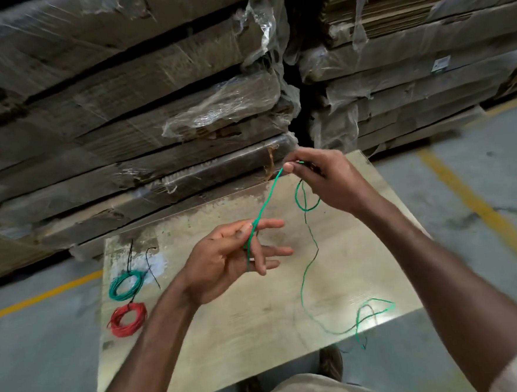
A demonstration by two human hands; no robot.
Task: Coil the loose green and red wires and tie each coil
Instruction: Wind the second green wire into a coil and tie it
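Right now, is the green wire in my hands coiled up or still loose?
Mostly loose. The green wire has one small loop under the right hand; the rest trails across the board.

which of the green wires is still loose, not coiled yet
The green wire strung between both hands and trailing over the board; the other green one lies wound in a ring beside the red coil.

Wrapped cardboard stacks [152, 96] behind a board [259, 318] (floor lines [478, 211] yellow).

A green loose wire [303, 287], a green coil [125, 284], a red coil [128, 319], a pale beige board [245, 334], yellow floor lines [478, 208].
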